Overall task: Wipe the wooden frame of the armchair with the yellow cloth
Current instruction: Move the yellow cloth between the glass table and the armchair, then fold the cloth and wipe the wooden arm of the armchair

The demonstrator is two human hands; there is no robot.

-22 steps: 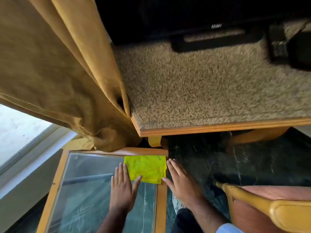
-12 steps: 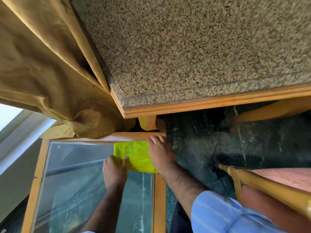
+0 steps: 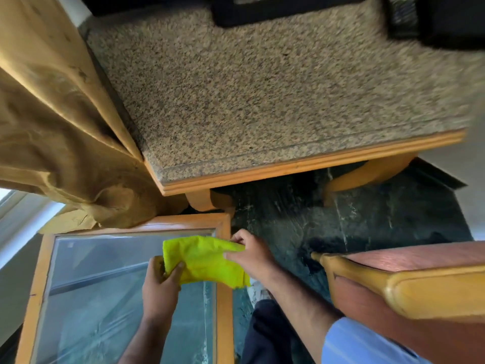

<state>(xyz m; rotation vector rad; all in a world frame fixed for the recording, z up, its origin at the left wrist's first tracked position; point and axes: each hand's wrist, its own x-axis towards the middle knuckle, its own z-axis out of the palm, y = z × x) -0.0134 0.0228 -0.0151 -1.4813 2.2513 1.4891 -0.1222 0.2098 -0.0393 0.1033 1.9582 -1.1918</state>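
The yellow cloth point(image 3: 203, 261) is held up just above the far right corner of a glass-topped side table point(image 3: 224, 311). My left hand point(image 3: 161, 285) pinches its lower left corner. My right hand point(image 3: 252, 254) grips its right edge between thumb and fingers. The armchair's wooden arm point(image 3: 393, 287) with its reddish cushion point(image 3: 420, 257) sits at the lower right, apart from both hands and the cloth.
A granite-topped table with a wooden edge point(image 3: 301, 166) fills the middle and top. A tan curtain point(image 3: 57, 127) hangs at the left over the side table's far edge. Dark marble floor point(image 3: 354, 227) lies between the tables and the armchair. Dark objects stand at the top.
The cloth lay flat on the glass table under my hands. Both hands have now gripped its edges and lifted it off the glass.
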